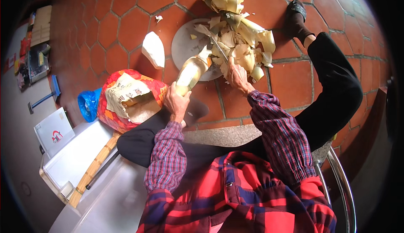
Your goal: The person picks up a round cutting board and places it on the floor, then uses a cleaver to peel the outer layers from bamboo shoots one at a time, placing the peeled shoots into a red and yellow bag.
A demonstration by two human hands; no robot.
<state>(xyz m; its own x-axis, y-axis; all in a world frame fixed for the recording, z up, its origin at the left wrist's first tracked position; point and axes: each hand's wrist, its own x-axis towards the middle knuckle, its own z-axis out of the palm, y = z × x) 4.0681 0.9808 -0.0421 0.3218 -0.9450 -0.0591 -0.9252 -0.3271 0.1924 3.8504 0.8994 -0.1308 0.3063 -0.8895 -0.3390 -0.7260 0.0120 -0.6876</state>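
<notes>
My left hand (177,102) grips the lower end of a bamboo shoot (191,73), which lies slantwise with its far end over a round pale board or plate (183,40) on the floor. A knife (218,47) is in my right hand (239,76), its blade pointing up and left over a heap of peeled husks (243,54); the handle is hidden by the fingers. More husks (222,0) lie beyond the heap. Left of the round board, a peeled white piece (153,50) rests on the tiles.
A red patterned bag (105,106) with a torn opening stands by my left knee, beside a blue plastic bag (87,106). A straw broom (94,168) leans at the lower left near a white cabinet (91,141). My shod foot (296,10) is right of the husks, on hexagonal tiles.
</notes>
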